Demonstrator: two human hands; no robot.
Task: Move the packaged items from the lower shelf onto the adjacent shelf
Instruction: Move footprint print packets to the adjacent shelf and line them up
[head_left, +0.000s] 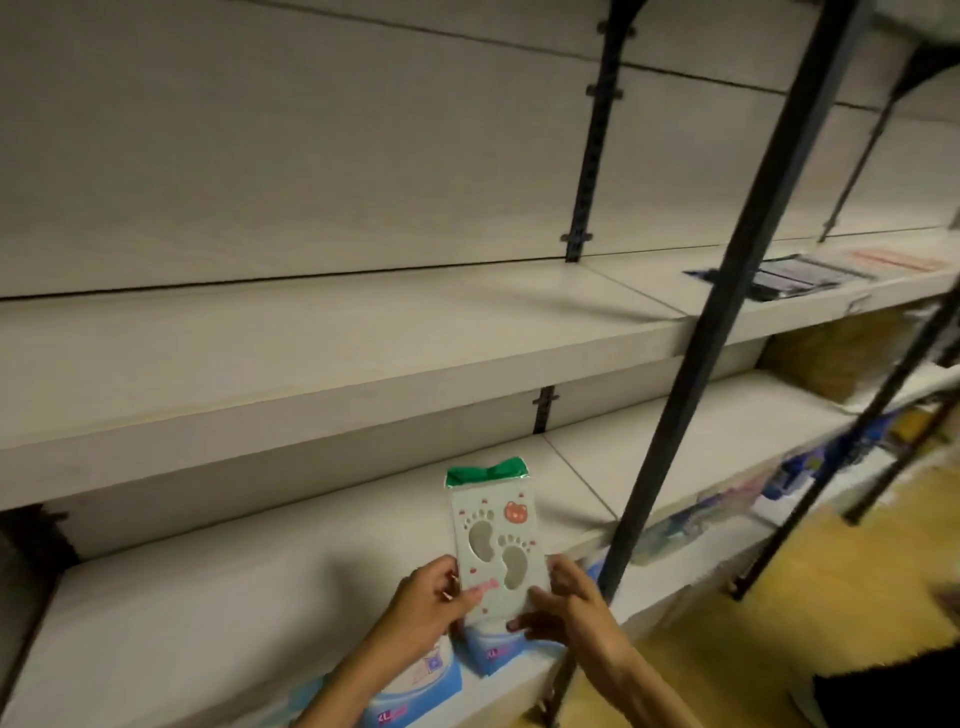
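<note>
— What have you got in front of you?

— I see both hands holding one flat packet, pale, with two footprint shapes, a small red bear face and a green band at the top. It stands nearly upright, just above the front part of the lower shelf.

— How is each grip?

— My left hand pinches the packet's lower left edge, thumb on the front. My right hand grips the lower right edge, fingers curled round it, thumb across the bottom corner.

— Anything else on that shelf?

— Two blue-and-white packs lie near its front edge, right under my wrists; the print reads something like "XL". The second one sits just below the packet.

— And further off?

— The shelf above carries some dark flat items far right, past a black upright post. To the right, blurred packages on lower boards; I cannot tell what they are.
</note>
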